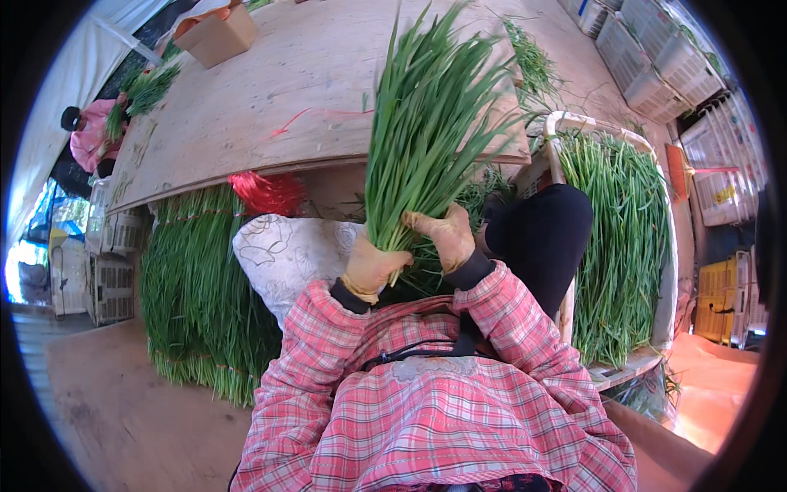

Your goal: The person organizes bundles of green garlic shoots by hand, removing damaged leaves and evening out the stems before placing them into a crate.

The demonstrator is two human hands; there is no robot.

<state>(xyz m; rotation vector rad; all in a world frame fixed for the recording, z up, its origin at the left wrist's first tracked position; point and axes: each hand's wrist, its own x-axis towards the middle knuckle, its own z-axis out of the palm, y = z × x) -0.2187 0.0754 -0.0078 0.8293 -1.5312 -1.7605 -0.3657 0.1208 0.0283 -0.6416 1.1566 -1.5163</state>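
A leafy bunch of garlic chives point(426, 123) stands up in front of me, leaves fanning away over the table edge. My left hand point(370, 266), in a yellowish glove, is wrapped round the pale stem ends. My right hand point(447, 236), gloved alike, is closed on the right side of the stems just above, its fingertips against them. Stem ends poke out below the left hand. To my right, loose chives point(615, 238) fill a white crate point(669, 287). Tied bundles of chives point(205, 279) are stacked at my left. A clump of red ties point(266, 193) lies by the table edge.
A wooden table point(303, 90) spans the front, with a cardboard box point(217, 37) at its far left. Another person point(97, 135) handles greens beyond. Stacked white crates point(648, 74), an orange broom point(678, 172) and a yellow crate point(716, 299) stand at right. White cloth point(287, 254) covers my left knee.
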